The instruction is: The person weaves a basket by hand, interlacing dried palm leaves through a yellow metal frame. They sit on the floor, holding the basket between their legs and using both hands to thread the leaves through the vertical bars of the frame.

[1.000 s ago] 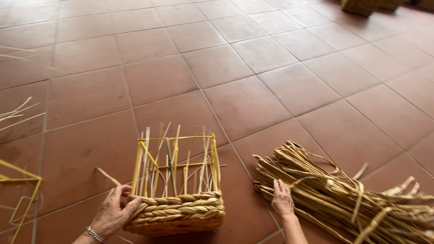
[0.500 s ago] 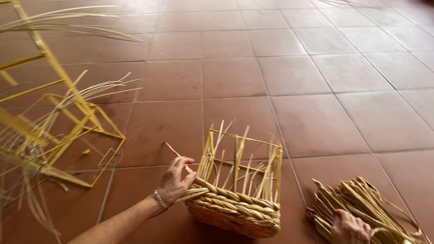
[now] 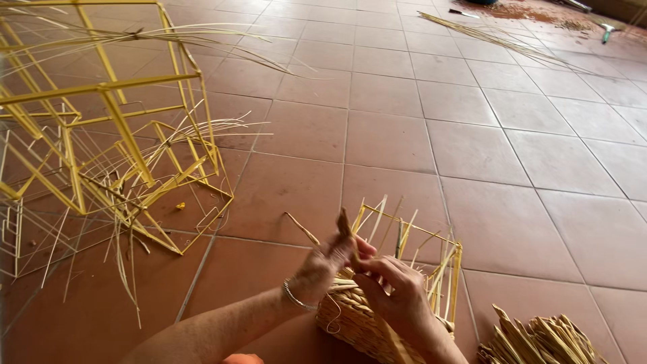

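- Half-woven basket [image 3: 367, 317]: it sits on the tiled floor [image 3: 512, 155] at the 6 o'clock edge of view, woven rows at the base, a yellow wire frame [image 3: 450, 269] and bare upright stakes above.
- Risk: the flat straw strip [image 3: 344, 226] could crease or snap at the pinch if bent too sharply; it looks dry and thin.
- Risk: the light basket could tip or slide on the smooth tiles, as neither hand braces its base.
- Left hand [image 3: 322, 269]: fingers closed on the strip at the basket's 11 o'clock rim; a bracelet sits at the wrist.
- Right hand [image 3: 399, 293]: fingers curled together, pinching the same strip just beside the left, over the rim.
- Straw bundle [image 3: 539, 340]: lies at 4 o'clock, near the basket, apart from both hands.
- Empty yellow wire frames [image 3: 114, 135]: stacked at 9 o'clock with loose straws, well apart.
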